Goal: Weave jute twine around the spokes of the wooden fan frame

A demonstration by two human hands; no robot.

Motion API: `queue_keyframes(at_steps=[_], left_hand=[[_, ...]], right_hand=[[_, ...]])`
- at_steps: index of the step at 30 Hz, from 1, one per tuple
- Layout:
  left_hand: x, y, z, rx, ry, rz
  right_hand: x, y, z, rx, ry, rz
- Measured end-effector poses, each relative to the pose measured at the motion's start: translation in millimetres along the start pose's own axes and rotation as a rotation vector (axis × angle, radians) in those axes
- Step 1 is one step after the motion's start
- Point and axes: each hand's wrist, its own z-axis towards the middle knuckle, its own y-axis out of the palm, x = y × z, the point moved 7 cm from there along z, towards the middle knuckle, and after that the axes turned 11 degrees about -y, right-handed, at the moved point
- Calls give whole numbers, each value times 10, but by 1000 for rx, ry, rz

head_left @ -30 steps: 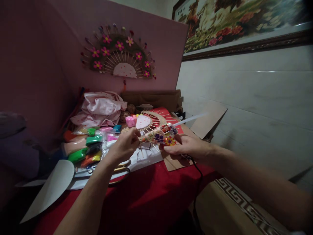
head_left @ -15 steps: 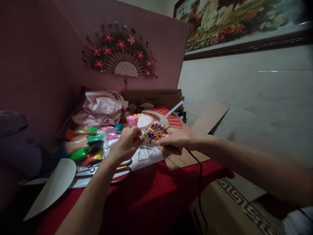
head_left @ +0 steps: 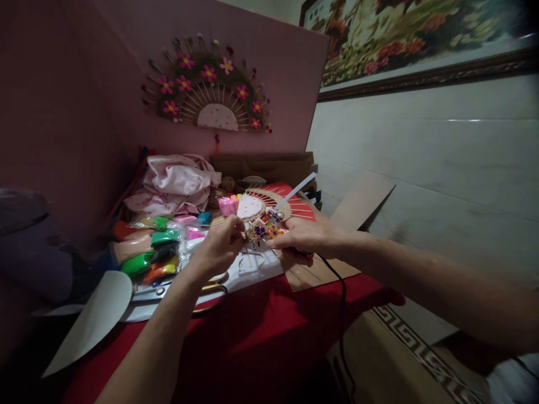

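Partly masked by the right hand (head_left: 309, 238), a flower-patterned glue gun (head_left: 263, 229) sits near the middle of the view, above the table. The right hand's fingers wrap round its grip, thumb along the near side; how the lower fingers lie underneath is lost in shadow. A pale glue stick (head_left: 297, 191) slants up from the back of the gun, and a black cord (head_left: 342, 314) drops from below the hand, fading into darkness toward the bottom edge.

The left hand (head_left: 223, 244) is just beside the gun's front end, fingers curled in, thumb and forefinger drawn together. Whether they pinch anything thin is impossible to tell, and the nozzle itself can't be made out.

Behind the gun, a half-round fan of sticks (head_left: 249, 206) lies over a red sheet (head_left: 304, 212), its near part covered by gun and hands. The left forearm hides some of the scissors (head_left: 214, 287); glare blurs the nearby clay packets (head_left: 138, 264). Above right, the frame crops a framed picture (head_left: 391, 50).
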Motion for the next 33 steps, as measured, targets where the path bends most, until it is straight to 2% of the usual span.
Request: queue_keyframes(at_steps=[33], left_hand=[[-21,18,-2,-13,-11,-49]], right_hand=[[55,-14,-15,-13,1,-7]])
